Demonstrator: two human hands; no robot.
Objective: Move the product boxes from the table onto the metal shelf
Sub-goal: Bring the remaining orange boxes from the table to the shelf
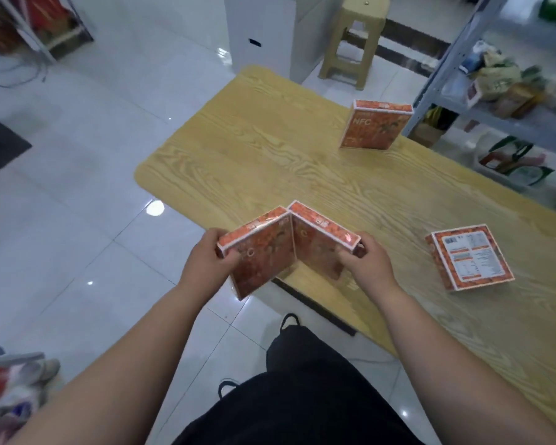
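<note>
Meeting in a V, left hand [206, 264] and right hand [365, 263] each hold 1 box [264, 252].

We read this as a small shop or stockroom, grey slotted-steel metal shelf [456, 72] stacked with assorted packaged goods, identical orange printed product boxes [375, 128] on a light woodgrain table [254, 139], glossy white tiled floor [77, 194], beige plastic stool [355, 36].

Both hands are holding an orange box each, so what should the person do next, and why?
Probably turn right and carry both toward the grey metal shelf. The left hand grips one orange printed box, the right hand another, their edges meeting at the wooden table edge. Both hands are full, so the two other boxes must wait.
</note>
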